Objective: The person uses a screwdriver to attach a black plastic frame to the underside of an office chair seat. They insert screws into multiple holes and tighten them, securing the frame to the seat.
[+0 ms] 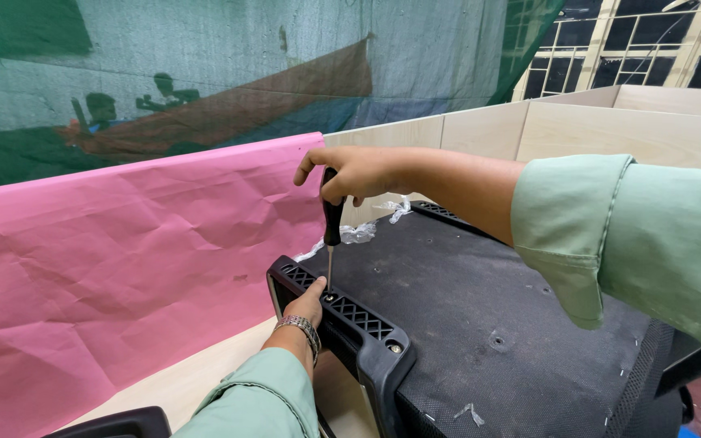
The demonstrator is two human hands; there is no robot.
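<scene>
My right hand point(359, 173) grips the black handle of a screwdriver point(332, 231) held upright, its thin metal shaft pointing down into the vented plastic corner point(350, 312) of a large black cabinet point(480, 316) covered in rough fabric. My left hand point(308, 304), with a metal bracelet at the wrist, rests against that corner piece right beside the screwdriver tip, fingers curled over the edge. Both arms wear pale green sleeves. A round screw head point(396, 348) shows further along the corner piece.
A creased pink paper sheet point(107, 268) covers the upright panel on the left. Light wooden partition walls point(578, 130) stand behind the cabinet. Crumpled clear plastic point(359, 234) lies at the cabinet's far edge. A green net curtain point(204, 73) hangs beyond.
</scene>
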